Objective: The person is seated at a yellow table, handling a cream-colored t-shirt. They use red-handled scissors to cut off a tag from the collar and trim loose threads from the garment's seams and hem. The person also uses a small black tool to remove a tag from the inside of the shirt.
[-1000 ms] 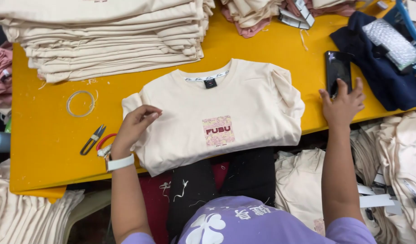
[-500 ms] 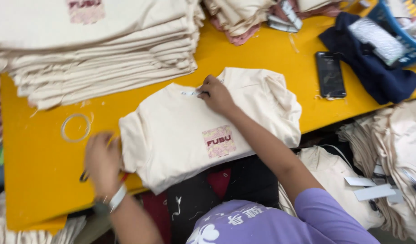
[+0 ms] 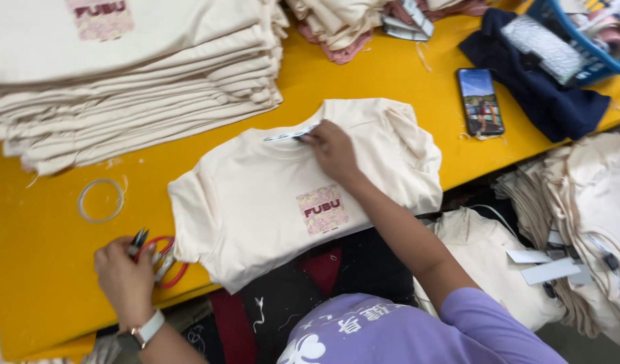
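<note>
Nearest the wearer, the left hand [image 3: 124, 276] closes around a small pair of thread snips with a red loop handle [image 3: 156, 259] at the front edge of the yellow tabletop [image 3: 47, 269], the dark tips pointing up and away from the body. Just beside it lies the folded cream cotton T-shirt [image 3: 283, 195], spread flat mid-tabletop with its lower hem overhanging the near edge. Its long axis runs left to right with a slight tilt, and the collar points away from the wearer. A square pink-and-maroon printed patch [image 3: 322, 209] sits on the shirt's front, right of centre. The right hand [image 3: 331, 149] reaches across the shirt and pinches the white strip label at the neckline [image 3: 286, 135] between fingertips. Left of the shirt, a thin clear ring of tape [image 3: 101, 200] rests on the tabletop. Right of it, a black smartphone [image 3: 480, 101] lies face up. Farther back, a tall stack of folded cream shirts [image 3: 121, 87] fills the left, and a dark navy cloth [image 3: 539, 94] lies at the right beside a blue plastic basket [image 3: 593, 64].
</note>
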